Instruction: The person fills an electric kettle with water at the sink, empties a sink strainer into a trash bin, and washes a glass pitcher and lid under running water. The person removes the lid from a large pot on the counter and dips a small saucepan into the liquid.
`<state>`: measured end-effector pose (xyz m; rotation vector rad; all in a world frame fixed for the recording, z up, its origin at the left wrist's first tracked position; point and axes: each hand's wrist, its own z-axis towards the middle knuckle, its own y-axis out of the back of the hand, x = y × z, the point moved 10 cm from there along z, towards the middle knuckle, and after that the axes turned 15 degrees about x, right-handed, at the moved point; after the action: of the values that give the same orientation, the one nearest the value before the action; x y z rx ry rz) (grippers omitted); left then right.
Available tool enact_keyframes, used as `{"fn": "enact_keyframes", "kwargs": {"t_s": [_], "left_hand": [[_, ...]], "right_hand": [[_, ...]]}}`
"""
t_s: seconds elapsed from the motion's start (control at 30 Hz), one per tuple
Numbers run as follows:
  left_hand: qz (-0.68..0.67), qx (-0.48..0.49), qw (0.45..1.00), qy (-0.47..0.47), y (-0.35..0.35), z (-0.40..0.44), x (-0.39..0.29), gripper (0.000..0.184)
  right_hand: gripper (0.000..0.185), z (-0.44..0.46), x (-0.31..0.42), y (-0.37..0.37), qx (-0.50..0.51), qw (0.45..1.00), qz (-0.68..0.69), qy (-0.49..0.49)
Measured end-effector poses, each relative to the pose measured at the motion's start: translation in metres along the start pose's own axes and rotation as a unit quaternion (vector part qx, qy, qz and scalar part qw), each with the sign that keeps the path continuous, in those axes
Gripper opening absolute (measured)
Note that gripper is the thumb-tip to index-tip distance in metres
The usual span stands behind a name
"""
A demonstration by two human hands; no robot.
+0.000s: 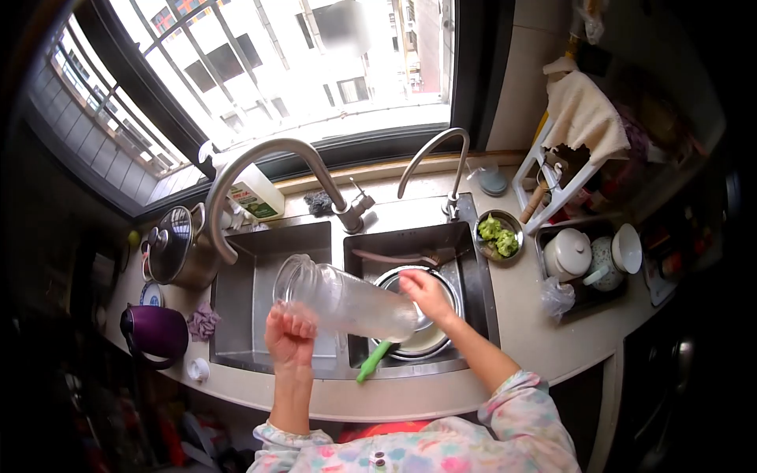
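A large clear jar [355, 303] lies almost on its side above the divider of the double sink, its wide mouth toward the left basin [260, 276]. My left hand [290, 335] is closed around the jar near its mouth. At the other end, my right hand [426, 293] grips the jar by its base, the fingers partly hidden behind it. Beneath my right hand, a round metal pot or bowl [451, 311] sits in the right basin [473, 315]. A green handle [374, 362] sticks out over the sink's front edge; its other end is hidden.
A large curved faucet [292, 146] arches over the left basin; a thinner tap [430, 142] stands to its right. A lidded pot [181, 248], purple kettle [158, 335] and crumpled cloth [203, 322] are at left. Right are a bowl of greens [499, 236] and a dish tray [591, 301].
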<state>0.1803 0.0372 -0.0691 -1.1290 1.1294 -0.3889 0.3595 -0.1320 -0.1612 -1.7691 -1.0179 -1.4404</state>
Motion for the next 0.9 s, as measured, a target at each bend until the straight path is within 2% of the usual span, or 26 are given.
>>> {"fn": "enact_keyframes", "kwargs": {"t_s": [0.07,0.1,0.13,0.2,0.23,0.37,0.53,0.57,0.67,0.7,0.8,0.83,0.9], "left_hand": [[-0.043,-0.007,0.999,0.012,0.018,0.003,0.010,0.048],[-0.079,-0.022,0.996,0.023,0.027,0.003,0.017,0.047],[-0.116,-0.037,0.992,0.033,0.038,0.003,0.024,0.046],[-0.186,-0.131,0.972,0.061,0.075,-0.007,0.041,0.049],[-0.215,-0.164,0.960,0.068,0.093,-0.012,0.049,0.049],[-0.295,-0.254,0.914,0.114,0.129,-0.032,0.070,0.055],[-0.325,-0.356,0.859,0.175,0.154,-0.063,0.088,0.056],[-0.336,-0.363,0.852,0.170,0.154,-0.066,0.088,0.051],[-0.386,-0.349,0.833,0.189,0.151,-0.070,0.088,0.045],[-0.411,-0.338,0.825,0.191,0.149,-0.069,0.084,0.046],[-0.472,-0.298,0.802,0.213,0.133,-0.066,0.071,0.050],[-0.429,-0.292,0.835,0.184,0.141,-0.062,0.059,0.049],[-0.341,-0.268,0.892,0.129,0.154,-0.055,0.033,0.049]], "right_hand": [[0.041,-0.006,-0.019,-0.029,0.088,0.959,0.264,-0.047],[0.046,-0.007,-0.020,-0.032,0.127,0.947,0.294,-0.003],[0.043,-0.022,0.011,-0.029,0.114,0.966,0.232,0.000],[0.049,-0.031,0.029,-0.028,0.091,0.984,0.147,0.042],[0.052,-0.035,0.040,-0.032,0.080,0.988,0.129,0.017],[0.058,-0.034,0.073,-0.050,0.036,0.997,-0.059,0.026],[0.066,-0.030,0.125,-0.084,-0.003,0.974,-0.224,0.002],[0.069,-0.027,0.136,-0.092,-0.007,0.965,-0.263,0.004],[0.071,-0.021,0.182,-0.126,-0.021,0.933,-0.352,0.076],[0.069,-0.020,0.194,-0.136,-0.021,0.924,-0.368,0.098],[0.065,-0.016,0.203,-0.150,-0.001,0.940,-0.336,0.062],[0.063,-0.017,0.199,-0.148,-0.018,0.939,-0.321,0.123],[0.059,-0.017,0.167,-0.135,0.026,0.981,-0.170,0.092]]}}
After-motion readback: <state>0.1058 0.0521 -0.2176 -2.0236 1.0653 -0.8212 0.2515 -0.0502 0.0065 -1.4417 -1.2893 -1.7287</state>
